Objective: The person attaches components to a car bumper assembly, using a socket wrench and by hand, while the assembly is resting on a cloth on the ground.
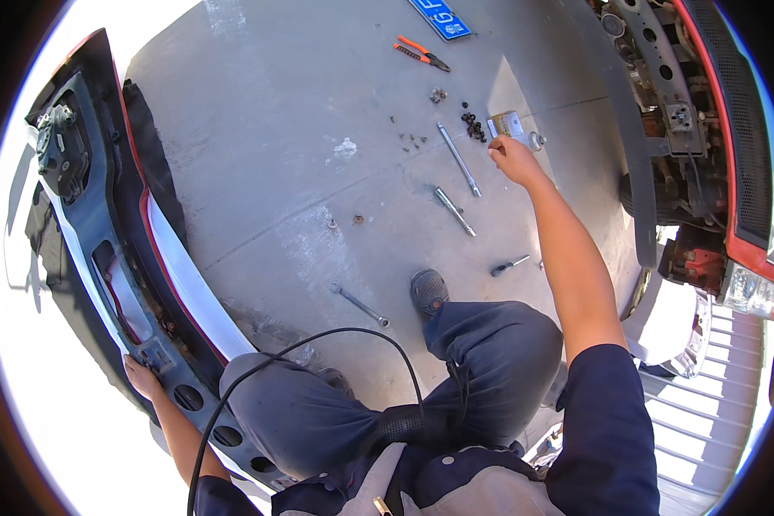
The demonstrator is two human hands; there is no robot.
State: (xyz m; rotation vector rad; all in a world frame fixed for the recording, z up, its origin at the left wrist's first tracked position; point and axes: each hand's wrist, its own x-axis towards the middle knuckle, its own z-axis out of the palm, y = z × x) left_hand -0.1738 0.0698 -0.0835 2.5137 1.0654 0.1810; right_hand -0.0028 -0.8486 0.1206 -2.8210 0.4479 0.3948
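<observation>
My left hand [141, 377] grips the edge of a car bumper [122, 228] that stands on my left, its dark inner side toward me. Some of that hand's fingers are hidden behind the edge. My right arm reaches far forward, and my right hand [514, 161] is closed, fingertips together, low over the floor. Whatever is between those fingertips is too small to make out. Just beyond it lies a small yellow and white box [505, 125]. Left of the hand is a cluster of black fasteners [473, 123], and a small round silvery piece [537, 141] sits to its right.
On the concrete floor lie orange-handled pliers [421, 53], a long metal bar [459, 161], a ratchet [454, 211], a wrench [361, 306], a screwdriver [509, 266] and scattered bolts [439, 95]. A blue plate [441, 17] is at the far edge. An opened-up red vehicle [675, 112] stands right.
</observation>
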